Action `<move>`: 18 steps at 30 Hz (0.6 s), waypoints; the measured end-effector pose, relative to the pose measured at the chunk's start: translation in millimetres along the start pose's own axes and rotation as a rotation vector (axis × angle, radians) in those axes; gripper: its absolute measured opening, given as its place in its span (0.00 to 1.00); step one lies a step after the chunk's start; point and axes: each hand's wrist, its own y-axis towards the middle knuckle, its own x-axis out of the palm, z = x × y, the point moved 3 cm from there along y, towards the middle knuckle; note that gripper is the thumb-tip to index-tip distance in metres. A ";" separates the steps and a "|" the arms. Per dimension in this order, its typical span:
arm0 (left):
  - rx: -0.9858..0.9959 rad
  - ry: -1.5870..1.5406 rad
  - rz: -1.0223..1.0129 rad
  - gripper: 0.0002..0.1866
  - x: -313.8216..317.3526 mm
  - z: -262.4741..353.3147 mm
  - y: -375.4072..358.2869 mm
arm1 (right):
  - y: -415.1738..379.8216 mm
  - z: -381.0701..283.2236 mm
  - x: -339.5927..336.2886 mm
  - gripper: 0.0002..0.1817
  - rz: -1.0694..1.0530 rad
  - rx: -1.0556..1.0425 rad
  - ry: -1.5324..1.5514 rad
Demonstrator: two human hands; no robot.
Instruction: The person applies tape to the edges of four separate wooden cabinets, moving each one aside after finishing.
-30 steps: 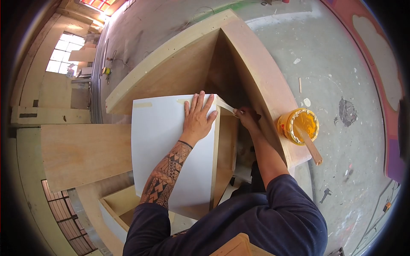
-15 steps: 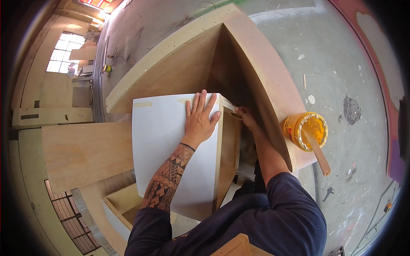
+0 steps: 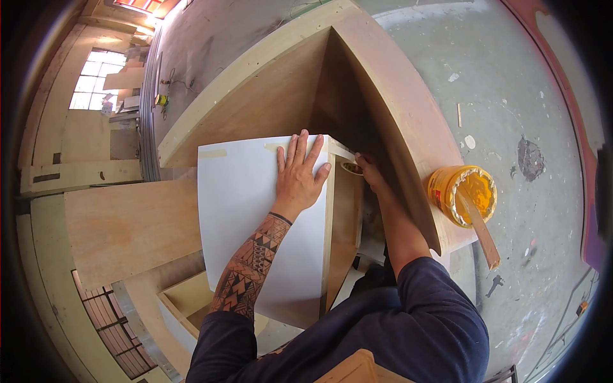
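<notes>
My left hand (image 3: 299, 177) lies flat, fingers spread, on a white panel (image 3: 255, 236) that faces a wooden box. Strips of masking tape (image 3: 212, 154) show along the panel's far edge, one partly under my fingers. At the box's far right corner my right hand (image 3: 369, 171) is closed, thumb and fingers pinching at a ring that looks like a roll of masking tape (image 3: 351, 168). The roll sits against the box's open side (image 3: 345, 223). Part of my right fingers is hidden in shadow.
A large angled wooden frame (image 3: 402, 96) surrounds the far and right sides. On its right end stands a yellow tub (image 3: 469, 195) with a wooden stick (image 3: 482, 236) in it. A plywood sheet (image 3: 134, 230) and an open wooden box (image 3: 185, 300) are at left.
The view has shifted slightly. My right hand has moved a little beside the box corner, and the tape roll shows more plainly. My left hand stays on the white panel.
</notes>
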 end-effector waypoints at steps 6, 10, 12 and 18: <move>-0.005 0.003 -0.015 0.37 -0.1 -1.4 1.2 | -10.2 165.8 -57.6 0.21 -0.030 0.174 -0.534; 0.007 -0.015 -0.003 0.37 1.6 -3.1 0.6 | -109.6 213.7 -13.1 0.22 0.123 -0.247 -1.215; 0.010 -0.012 -0.010 0.37 0.3 -5.3 -0.2 | -173.7 130.4 18.2 0.19 0.343 0.346 -0.669; 0.046 0.011 -0.042 0.39 -6.3 -0.7 0.2 | -238.1 26.9 6.2 0.16 0.440 -0.208 -0.352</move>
